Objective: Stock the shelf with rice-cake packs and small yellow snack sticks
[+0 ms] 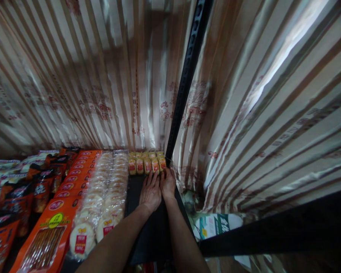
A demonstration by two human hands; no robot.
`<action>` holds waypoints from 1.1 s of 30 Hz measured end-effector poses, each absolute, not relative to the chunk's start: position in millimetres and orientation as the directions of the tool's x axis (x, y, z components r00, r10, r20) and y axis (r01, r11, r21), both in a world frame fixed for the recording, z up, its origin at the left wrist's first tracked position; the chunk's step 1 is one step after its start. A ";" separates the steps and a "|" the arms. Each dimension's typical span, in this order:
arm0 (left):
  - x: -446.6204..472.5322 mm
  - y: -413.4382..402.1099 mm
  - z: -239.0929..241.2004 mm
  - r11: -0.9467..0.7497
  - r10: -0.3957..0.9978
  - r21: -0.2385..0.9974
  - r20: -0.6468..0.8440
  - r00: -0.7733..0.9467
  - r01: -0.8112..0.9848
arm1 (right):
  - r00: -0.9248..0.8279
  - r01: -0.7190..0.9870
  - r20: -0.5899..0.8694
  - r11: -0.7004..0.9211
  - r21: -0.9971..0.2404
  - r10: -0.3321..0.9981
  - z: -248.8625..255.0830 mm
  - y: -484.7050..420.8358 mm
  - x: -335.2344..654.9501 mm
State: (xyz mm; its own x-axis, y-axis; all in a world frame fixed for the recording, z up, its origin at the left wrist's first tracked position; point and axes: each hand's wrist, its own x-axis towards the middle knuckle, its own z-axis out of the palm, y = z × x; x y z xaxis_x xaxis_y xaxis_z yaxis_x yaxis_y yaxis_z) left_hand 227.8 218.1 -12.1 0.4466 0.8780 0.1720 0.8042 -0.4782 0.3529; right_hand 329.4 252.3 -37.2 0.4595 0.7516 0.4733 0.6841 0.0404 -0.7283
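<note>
Both my hands reach to the back of a dark shelf (153,231). My left hand (150,191) lies palm down with fingers stretched toward a row of small yellow snack packets (145,163) standing against the striped curtain. My right hand (168,182) is beside it, fingertips touching the rightmost packets next to the black upright post (184,83). Neither hand visibly grips anything.
Clear bags of round rice crackers (108,197) lie left of my hands. Further left are orange snack packs (65,189) and dark red bags (36,185). A striped curtain (102,76) closes the back and right side. A green and white carton (216,224) lies below right.
</note>
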 end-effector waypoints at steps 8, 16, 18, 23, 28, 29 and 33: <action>227.7 216.5 -9.6 -0.491 0.871 0.360 0.193 0.452 0.793 | 0.454 0.710 0.488 0.028 -0.704 0.746 -32.5 248.5 328.9; 224.2 216.2 -17.5 -0.589 0.806 0.341 0.312 0.502 0.733 | 0.456 0.704 0.532 0.076 -0.706 0.714 -28.3 238.6 327.9; 224.2 216.0 -18.8 -0.614 0.786 0.331 0.340 0.516 0.717 | 0.456 0.700 0.538 0.088 -0.709 0.709 -24.2 232.5 327.9; 231.3 211.7 -10.8 -0.601 0.794 0.344 0.353 0.494 0.721 | 0.456 0.693 0.502 0.061 -0.718 0.735 -15.5 214.5 327.4; 236.1 193.7 -0.9 -0.603 0.796 0.391 0.349 0.494 0.695 | 0.447 0.680 0.452 0.034 -0.732 0.772 -7.1 193.3 324.4; 235.5 188.2 -0.8 -0.598 0.800 0.404 0.346 0.489 0.693 | 0.447 0.679 0.448 0.033 -0.733 0.775 -5.9 188.5 323.3; 231.7 163.7 -4.8 -0.547 0.837 0.471 0.325 0.440 0.692 | 0.434 0.676 0.426 0.025 -0.736 0.794 -5.9 168.2 317.8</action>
State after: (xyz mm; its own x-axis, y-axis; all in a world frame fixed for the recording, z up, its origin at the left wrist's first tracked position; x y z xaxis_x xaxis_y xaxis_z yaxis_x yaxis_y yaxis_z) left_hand 231.7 163.7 -4.8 0.4399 0.8371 0.3251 0.6921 -0.5467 0.4712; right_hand 317.8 168.2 -5.9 0.4344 0.7937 0.4259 0.6760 0.0251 -0.7365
